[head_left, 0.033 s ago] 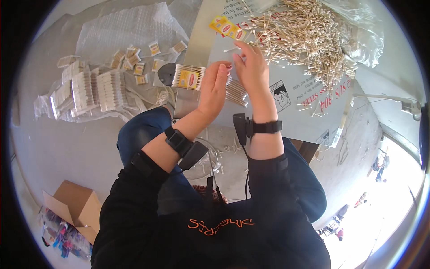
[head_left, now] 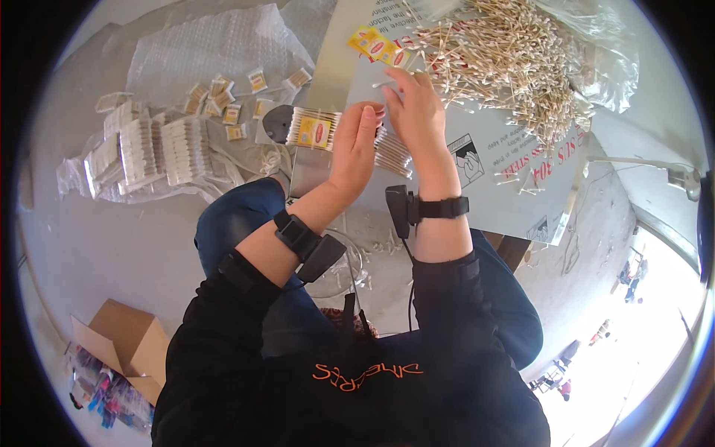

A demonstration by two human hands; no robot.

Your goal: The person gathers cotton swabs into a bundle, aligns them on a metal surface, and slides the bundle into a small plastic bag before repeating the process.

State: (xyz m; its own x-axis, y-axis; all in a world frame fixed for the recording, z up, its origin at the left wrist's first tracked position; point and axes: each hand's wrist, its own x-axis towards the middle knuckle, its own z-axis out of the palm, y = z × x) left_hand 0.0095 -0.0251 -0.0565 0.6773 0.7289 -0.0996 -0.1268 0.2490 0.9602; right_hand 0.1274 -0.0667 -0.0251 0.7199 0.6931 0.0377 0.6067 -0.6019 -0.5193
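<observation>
The loose fan of cotton swabs (head_left: 393,155) lies on the desk (head_left: 491,197) between the hands, at five o'clock from the left hand (head_left: 353,155) and nearer it, sticks running roughly from ten to four o'clock. The left thumb lies along its fingers; whether they grip anything is hidden. The right hand (head_left: 421,115) has thumb and index well parted, seemingly empty, the big swab pile (head_left: 506,71) just beyond at two to three o'clock. The yellow-labelled swab pack (head_left: 316,130) sits at nine o'clock, beside the left hand.
</observation>
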